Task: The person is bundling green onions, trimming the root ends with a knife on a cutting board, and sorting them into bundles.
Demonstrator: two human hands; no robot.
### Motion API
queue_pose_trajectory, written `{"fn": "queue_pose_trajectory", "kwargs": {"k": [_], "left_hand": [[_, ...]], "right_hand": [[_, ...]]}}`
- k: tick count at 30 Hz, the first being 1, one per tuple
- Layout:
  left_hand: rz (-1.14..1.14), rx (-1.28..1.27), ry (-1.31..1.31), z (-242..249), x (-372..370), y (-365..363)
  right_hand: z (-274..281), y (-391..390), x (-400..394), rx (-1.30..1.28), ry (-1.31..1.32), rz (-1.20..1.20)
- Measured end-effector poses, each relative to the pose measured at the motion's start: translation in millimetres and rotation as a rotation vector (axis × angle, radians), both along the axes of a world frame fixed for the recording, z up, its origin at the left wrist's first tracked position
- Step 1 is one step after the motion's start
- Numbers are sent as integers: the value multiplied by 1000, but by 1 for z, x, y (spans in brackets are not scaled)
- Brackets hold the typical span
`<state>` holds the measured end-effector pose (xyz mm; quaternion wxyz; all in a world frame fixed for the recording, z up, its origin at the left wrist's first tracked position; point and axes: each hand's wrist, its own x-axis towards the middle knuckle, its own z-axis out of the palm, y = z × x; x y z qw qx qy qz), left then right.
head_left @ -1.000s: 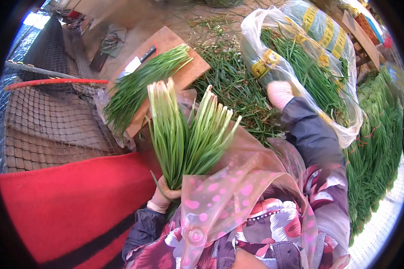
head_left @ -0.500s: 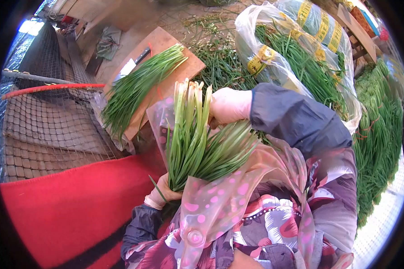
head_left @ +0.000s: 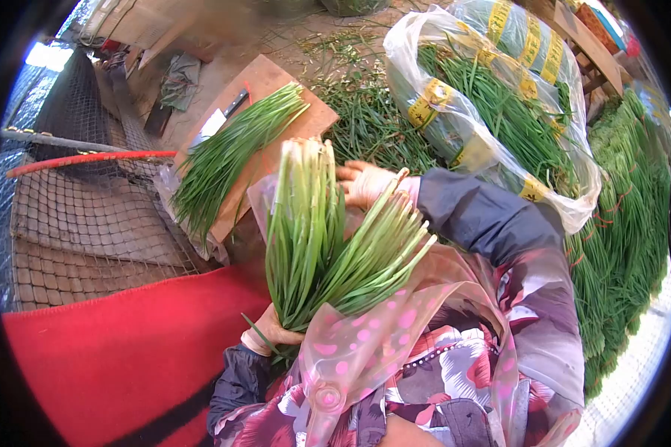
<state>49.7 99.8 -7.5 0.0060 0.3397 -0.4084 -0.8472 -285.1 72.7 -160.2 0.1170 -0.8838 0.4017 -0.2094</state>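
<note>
My left hand (head_left: 274,328) is closed round the leafy lower end of a bunch of garlic chives (head_left: 302,231), whose pale cut stems point up and away from me. The bunch fans into two parts: one upright, the other (head_left: 384,257) leaning right over my pink-dotted clear apron (head_left: 365,328). My right hand (head_left: 369,184) is open, its fingers stretched toward the upright stems, fingertips right at their edge. Beyond, another bunch of chives (head_left: 238,153) lies on a wooden board (head_left: 272,71) beside a knife (head_left: 237,102).
A clear plastic bag with yellow tape (head_left: 429,104) holds more chives at the upper right. Tied chives (head_left: 619,238) are stacked along the right. Loose leaves (head_left: 373,123) cover the ground behind the board. A red blanket (head_left: 127,343) and a net (head_left: 89,231) are at left.
My right hand has opened from its curled hold near the stems, fingers now stretched out. The right-hand part of the bunch has swung up, showing its pale stem ends.
</note>
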Motion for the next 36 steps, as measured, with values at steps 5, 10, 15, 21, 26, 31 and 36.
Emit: {"fn": "queue_pose_trajectory", "kwargs": {"k": [5,10,15,21,26,31,36], "left_hand": [[-58,46,-63,-17,15,3],[-73,120,-84,-23,18,5],[10,239,10,-36,22,8],[136,238,-139,-41,42,8],[215,356,59,-38,17,12],[197,293,24,-23,-1,6],[196,195,-84,-7,-21,12]], "right_hand": [[-111,15,-20,845,-656,-445],[29,28,-26,608,-43,-325],[60,31,-55,681,-361,-608],[19,52,-145,719,521,-897],[97,54,-54,1019,-929,-742],[152,72,-4,911,-963,-587],[128,67,12,1094,-1088,-552]]}}
